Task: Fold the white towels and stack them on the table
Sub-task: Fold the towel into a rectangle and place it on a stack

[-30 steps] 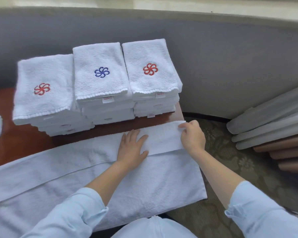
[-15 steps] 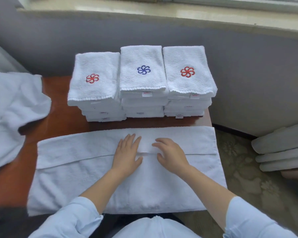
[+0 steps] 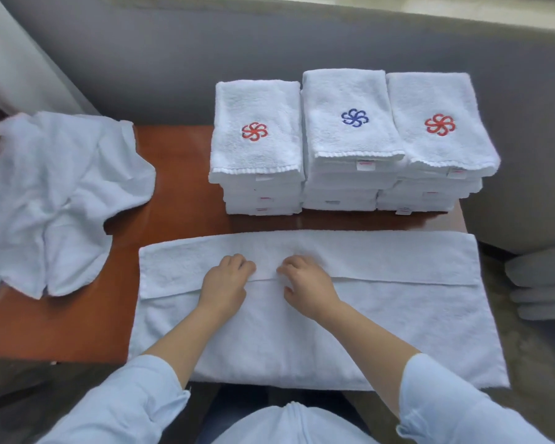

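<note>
Head | left grip (image 3: 226,283), right grip (image 3: 306,283) pinch towel (image 3: 302,341) fold edge | stacks (image 3: 346,187): red, blue, red pinwheels (image 3: 354,117); tags (image 3: 365,165) unreadable

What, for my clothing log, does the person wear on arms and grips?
Light blue long sleeves, the left sleeve and right sleeve both pushed up. The left grip and right grip wear nothing: no gloves, rings or watch visible.
</note>
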The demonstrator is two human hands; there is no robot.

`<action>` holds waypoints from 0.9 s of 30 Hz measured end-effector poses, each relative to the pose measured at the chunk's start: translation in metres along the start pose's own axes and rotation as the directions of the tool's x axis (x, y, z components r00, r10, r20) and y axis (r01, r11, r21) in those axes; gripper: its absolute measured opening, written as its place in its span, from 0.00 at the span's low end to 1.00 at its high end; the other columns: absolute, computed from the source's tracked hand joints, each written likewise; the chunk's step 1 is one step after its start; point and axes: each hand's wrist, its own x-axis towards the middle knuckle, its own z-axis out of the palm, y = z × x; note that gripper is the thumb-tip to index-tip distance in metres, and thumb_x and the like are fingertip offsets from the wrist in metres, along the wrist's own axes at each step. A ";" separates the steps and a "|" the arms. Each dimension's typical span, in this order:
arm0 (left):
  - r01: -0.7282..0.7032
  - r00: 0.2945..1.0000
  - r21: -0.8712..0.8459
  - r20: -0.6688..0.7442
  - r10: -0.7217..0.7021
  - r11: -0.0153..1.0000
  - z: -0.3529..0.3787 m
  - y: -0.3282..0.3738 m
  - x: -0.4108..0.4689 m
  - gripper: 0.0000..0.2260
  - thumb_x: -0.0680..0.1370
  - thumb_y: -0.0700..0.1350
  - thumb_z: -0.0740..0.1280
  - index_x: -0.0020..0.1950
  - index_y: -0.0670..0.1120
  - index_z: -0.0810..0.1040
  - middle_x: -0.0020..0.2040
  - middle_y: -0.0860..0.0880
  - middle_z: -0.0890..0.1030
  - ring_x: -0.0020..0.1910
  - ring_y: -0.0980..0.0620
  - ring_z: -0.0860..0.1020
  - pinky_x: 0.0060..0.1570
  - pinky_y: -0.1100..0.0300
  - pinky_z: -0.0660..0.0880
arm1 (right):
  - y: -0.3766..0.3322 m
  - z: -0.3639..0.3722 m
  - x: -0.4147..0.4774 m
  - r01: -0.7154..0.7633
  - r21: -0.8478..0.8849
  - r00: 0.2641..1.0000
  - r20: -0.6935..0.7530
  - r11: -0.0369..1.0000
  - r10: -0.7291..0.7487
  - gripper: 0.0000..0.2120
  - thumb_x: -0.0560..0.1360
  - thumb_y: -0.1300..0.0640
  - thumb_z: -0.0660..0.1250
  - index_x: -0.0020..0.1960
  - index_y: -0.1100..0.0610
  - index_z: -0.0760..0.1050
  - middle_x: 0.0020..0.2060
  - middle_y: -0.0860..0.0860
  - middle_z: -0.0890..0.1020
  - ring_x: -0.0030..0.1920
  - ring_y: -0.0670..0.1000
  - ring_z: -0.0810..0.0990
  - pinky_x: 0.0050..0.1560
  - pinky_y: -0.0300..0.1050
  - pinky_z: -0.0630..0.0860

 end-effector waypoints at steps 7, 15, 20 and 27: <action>-0.147 0.987 -0.003 0.060 0.147 0.989 -0.012 -0.027 0.020 0.14 0.74 0.38 0.63 0.57 0.49 0.78 0.53 0.51 0.78 0.54 0.48 0.75 0.43 0.55 0.71 | -0.024 0.014 0.009 -0.129 -0.113 0.983 -0.144 0.985 0.112 0.15 0.65 0.66 0.68 0.51 0.59 0.81 0.49 0.55 0.80 0.51 0.60 0.77 0.45 0.49 0.73; -0.333 0.937 -0.037 0.098 0.335 0.942 -0.025 -0.070 0.018 0.13 0.75 0.50 0.65 0.59 0.53 0.79 0.54 0.53 0.78 0.56 0.51 0.74 0.45 0.58 0.70 | -0.045 0.015 0.002 -0.140 -0.121 0.977 -0.180 0.983 0.117 0.06 0.69 0.61 0.67 0.43 0.57 0.81 0.36 0.51 0.79 0.39 0.55 0.78 0.35 0.42 0.64; -0.229 0.973 -0.071 -0.041 0.226 0.971 -0.024 -0.113 -0.001 0.12 0.78 0.55 0.64 0.56 0.53 0.80 0.53 0.54 0.78 0.55 0.52 0.75 0.48 0.57 0.72 | -0.073 0.017 0.019 -0.169 0.006 0.965 -0.201 0.986 0.167 0.10 0.77 0.55 0.63 0.54 0.53 0.81 0.43 0.47 0.81 0.48 0.49 0.77 0.39 0.42 0.67; 0.122 0.977 -0.059 -0.168 -0.131 0.991 -0.040 -0.182 -0.024 0.10 0.77 0.50 0.67 0.58 0.52 0.75 0.55 0.54 0.75 0.51 0.52 0.74 0.45 0.59 0.73 | -0.138 0.040 0.075 -0.077 0.075 0.989 -0.117 0.994 0.086 0.13 0.76 0.57 0.63 0.59 0.52 0.79 0.56 0.46 0.80 0.60 0.48 0.73 0.50 0.43 0.71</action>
